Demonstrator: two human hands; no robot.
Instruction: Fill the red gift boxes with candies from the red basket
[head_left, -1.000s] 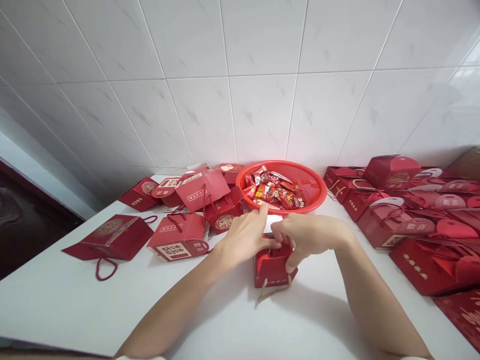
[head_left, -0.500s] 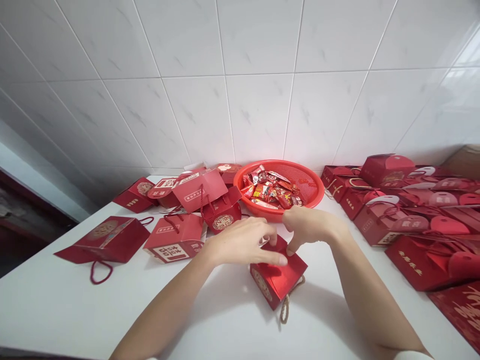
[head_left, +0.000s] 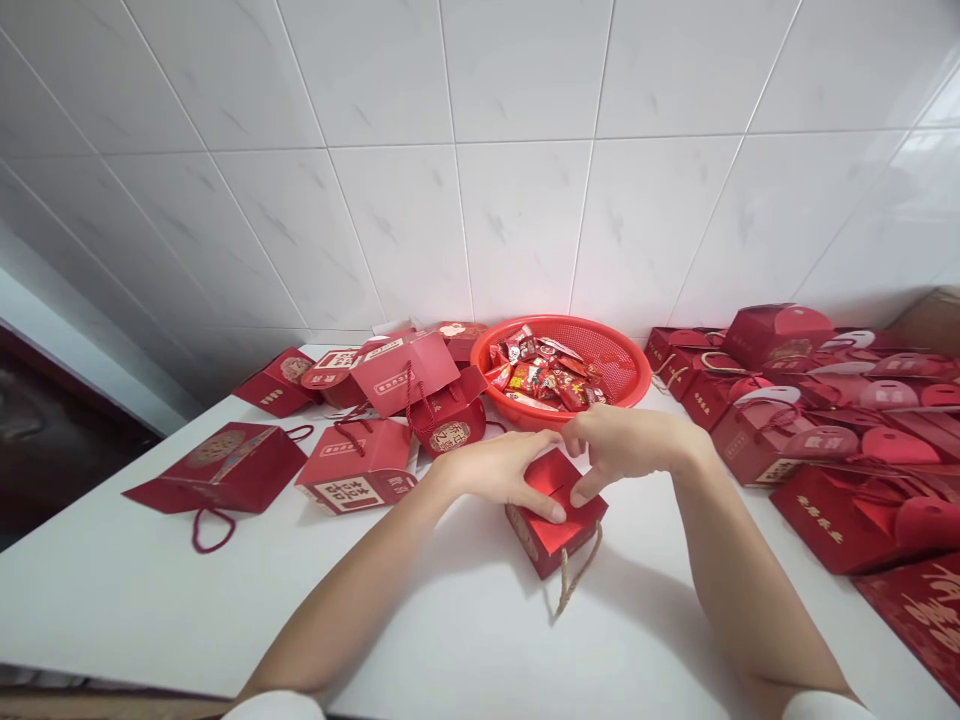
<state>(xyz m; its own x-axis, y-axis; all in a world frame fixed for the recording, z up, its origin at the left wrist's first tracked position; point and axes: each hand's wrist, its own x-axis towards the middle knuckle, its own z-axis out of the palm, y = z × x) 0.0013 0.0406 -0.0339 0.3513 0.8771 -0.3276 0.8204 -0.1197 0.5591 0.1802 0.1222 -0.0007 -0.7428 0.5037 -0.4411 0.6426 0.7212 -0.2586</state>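
A small red paper gift box [head_left: 553,538] lies on the white table in front of me, a twisted tan cord handle hanging from its near side. My left hand [head_left: 504,472] grips it from the left, thumb flat on the top panel and fingers over the far edge. From the right, my right hand [head_left: 631,442] holds the same box with its thumb on top by the slit between the panels; its other fingers curl at the far side, partly hidden. Just behind the hands stands a red plastic basket [head_left: 626,375] with wrapped sweets [head_left: 544,375] in it.
On the left are several red gift boxes, among them one with a cord loop [head_left: 232,465] and one with white lettering [head_left: 352,465]. Rows of red boxes [head_left: 832,520] line the right side. A tiled wall [head_left: 525,220] borders the table's back.
The box is tipped differently, its near side showing less and the cord handle hanging straighter. Both thumbs have shifted slightly on its top. The view has moved a little.
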